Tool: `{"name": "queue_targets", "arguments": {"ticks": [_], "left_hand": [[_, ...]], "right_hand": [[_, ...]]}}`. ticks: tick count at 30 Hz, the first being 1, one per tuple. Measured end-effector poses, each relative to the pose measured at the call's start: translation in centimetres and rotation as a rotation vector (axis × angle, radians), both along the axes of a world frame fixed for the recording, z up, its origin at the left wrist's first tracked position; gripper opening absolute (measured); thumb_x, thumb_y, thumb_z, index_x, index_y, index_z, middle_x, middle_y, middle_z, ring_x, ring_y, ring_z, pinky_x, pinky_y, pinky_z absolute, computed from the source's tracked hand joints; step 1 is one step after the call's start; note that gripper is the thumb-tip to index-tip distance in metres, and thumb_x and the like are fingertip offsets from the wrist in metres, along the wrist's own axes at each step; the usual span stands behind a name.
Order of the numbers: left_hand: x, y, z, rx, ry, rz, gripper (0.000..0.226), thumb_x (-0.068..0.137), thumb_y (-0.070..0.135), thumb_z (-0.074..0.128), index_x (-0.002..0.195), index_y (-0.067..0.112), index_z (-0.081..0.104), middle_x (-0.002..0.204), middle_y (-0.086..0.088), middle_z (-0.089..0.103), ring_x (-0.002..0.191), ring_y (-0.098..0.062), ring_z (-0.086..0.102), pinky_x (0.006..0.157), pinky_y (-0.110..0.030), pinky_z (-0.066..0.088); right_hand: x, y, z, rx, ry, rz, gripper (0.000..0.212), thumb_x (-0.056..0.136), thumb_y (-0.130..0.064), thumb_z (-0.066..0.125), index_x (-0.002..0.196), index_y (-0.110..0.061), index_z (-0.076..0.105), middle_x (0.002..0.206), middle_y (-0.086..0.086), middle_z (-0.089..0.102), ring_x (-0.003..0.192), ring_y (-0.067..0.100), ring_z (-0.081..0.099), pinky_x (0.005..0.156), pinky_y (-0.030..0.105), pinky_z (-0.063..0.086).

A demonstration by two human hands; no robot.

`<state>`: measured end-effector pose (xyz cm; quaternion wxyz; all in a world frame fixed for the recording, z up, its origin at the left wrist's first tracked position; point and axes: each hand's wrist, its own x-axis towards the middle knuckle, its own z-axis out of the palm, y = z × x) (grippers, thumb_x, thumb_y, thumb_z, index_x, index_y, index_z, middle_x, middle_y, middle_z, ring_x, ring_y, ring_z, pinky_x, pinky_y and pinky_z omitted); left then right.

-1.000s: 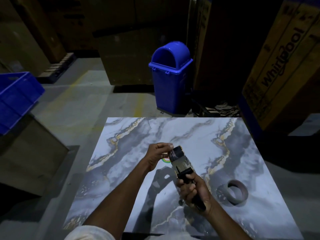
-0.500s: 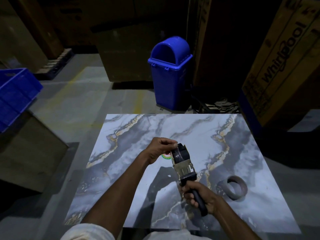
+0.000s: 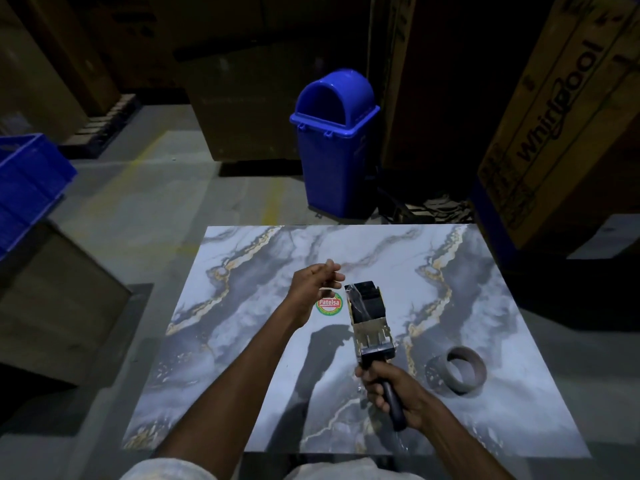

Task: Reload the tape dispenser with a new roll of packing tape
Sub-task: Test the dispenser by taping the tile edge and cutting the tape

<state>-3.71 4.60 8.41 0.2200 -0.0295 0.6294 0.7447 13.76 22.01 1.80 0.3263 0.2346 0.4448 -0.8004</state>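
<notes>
Likely to go wrong first: the loose clear film (image 3: pixel 356 299) draped over the head of the tape dispenser (image 3: pixel 369 317), free to fold back and stick to itself or to the frame, since nothing pinches it at present. Also at risk: the dispenser swinging in the air, carried only by its handle, with the serrated edge somewhere near the head and easy to brush with a fingertip when reaching in again. Hard to tell in this dim light whether a full roll sits in the frame or not. Right hand (image 3: pixel 391 389) as the closed grip, wrapped tight around the black handle, head of the tool pointing away and above it, lifted off the marble-patterned surface (image 3: pixel 263 375). Left hand (image 3: pixel 313 285) as the loose grip, fingers half spread and relaxed, holding nothing, hovering just to the left of the dispenser head and apart from it, above a round red-and-green sticker (image 3: pixel 329 303) on the surface. To the right of the closed grip, lying flat and well apart from both hands: a brownish ring (image 3: pixel 462 370), by its thin wall probably a spent core rather than a fresh roll, though not certain. Possible mix-up there if mistaken for the new roll.
</notes>
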Motion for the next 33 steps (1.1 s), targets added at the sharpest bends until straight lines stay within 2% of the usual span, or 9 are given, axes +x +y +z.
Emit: {"name": "queue_targets", "arguments": {"ticks": [6,9,14,18,22,25,28,30,33], "left_hand": [[1.5,0.2,-1.7,-0.135,0.069,0.031,0.025,0.099,0.038,0.065,0.102,0.016,0.075,0.099,-0.003,0.071,0.091,-0.019,0.062,0.076,-0.034,0.052],[3.3,0.6,-2.7,-0.196,0.082,-0.035,0.035,0.091,0.060,0.065,0.096,0.026,0.065,0.098,-0.001,0.064,0.090,-0.018,0.059,0.073,-0.035,0.053],[6.0,1.3,-4.3,-0.227,-0.024,-0.083,0.039,0.095,0.055,0.064,0.124,0.029,0.053,0.102,-0.001,0.062,0.080,-0.016,0.057,0.070,-0.032,0.055],[6.1,0.8,-4.7,-0.186,-0.028,-0.033,0.026,0.102,0.046,0.057,0.119,0.028,0.063,0.112,-0.011,0.070,0.085,-0.020,0.063,0.073,-0.036,0.057],[5.5,-1.0,-5.5,-0.083,-0.140,0.089,0.033,0.108,0.028,0.046,0.120,0.005,0.068,0.116,-0.026,0.071,0.092,-0.027,0.068,0.079,-0.044,0.058],[4.7,-2.7,-6.1,0.006,-0.295,0.263,0.029,0.103,0.023,0.053,0.117,0.002,0.067,0.102,-0.023,0.073,0.084,-0.028,0.070,0.075,-0.042,0.058],[4.1,-3.6,-5.8,0.030,-0.386,0.309,0.033,0.107,0.031,0.049,0.091,0.007,0.065,0.084,-0.012,0.067,0.072,-0.026,0.061,0.064,-0.037,0.058],[3.4,-4.0,-6.0,0.026,-0.430,0.309,0.040,0.107,0.038,0.047,0.084,0.009,0.061,0.082,-0.011,0.062,0.070,-0.027,0.058,0.066,-0.040,0.060],[2.0,-5.0,-6.9,-0.050,-0.489,0.297,0.041,0.105,0.046,0.049,0.098,0.008,0.064,0.091,-0.009,0.065,0.077,-0.029,0.061,0.086,-0.056,0.056]], "right_hand": [[-1.5,-0.4,1.5,-0.123,-0.074,-0.027,0.009,0.075,-0.011,0.062,0.080,-0.008,0.056,0.054,-0.001,0.038,0.037,0.010,0.037,0.030,0.020,0.035],[-2.3,-0.7,1.7,-0.221,-0.141,-0.046,0.005,0.080,-0.012,0.058,0.078,-0.007,0.056,0.051,-0.003,0.039,0.037,0.009,0.040,0.029,0.019,0.036],[-2.7,-2.1,1.3,-0.202,-0.180,-0.070,0.011,0.081,-0.013,0.057,0.072,-0.007,0.059,0.049,-0.003,0.043,0.037,0.009,0.043,0.029,0.018,0.038],[-3.3,-3.1,0.5,0.010,-0.127,-0.127,0.021,0.094,-0.020,0.060,0.081,-0.005,0.060,0.054,0.002,0.045,0.039,0.013,0.043,0.036,0.022,0.040],[-4.4,-3.8,1.8,0.305,-0.053,-0.160,0.016,0.089,-0.010,0.063,0.076,-0.003,0.056,0.053,0.007,0.045,0.041,0.020,0.039,0.042,0.026,0.038],[-5.2,-3.8,3.0,0.653,0.073,-0.086,0.025,0.085,-0.011,0.066,0.064,-0.004,0.055,0.048,0.009,0.049,0.034,0.017,0.046,0.040,0.019,0.038],[-6.4,-4.7,2.4,0.888,0.199,-0.044,0.033,0.088,-0.023,0.067,0.062,-0.005,0.056,0.050,0.008,0.055,0.028,0.003,0.046,0.034,0.015,0.034],[-7.6,-6.0,1.4,0.991,0.224,-0.025,0.038,0.087,-0.035,0.069,0.066,-0.005,0.061,0.056,0.006,0.061,0.042,0.003,0.055,0.042,0.019,0.040],[-9.0,-8.2,-0.3,1.061,0.179,-0.048,0.045,0.084,-0.049,0.070,0.085,-0.005,0.062,0.075,0.006,0.063,0.068,0.021,0.059,0.053,0.030,0.038]]}}
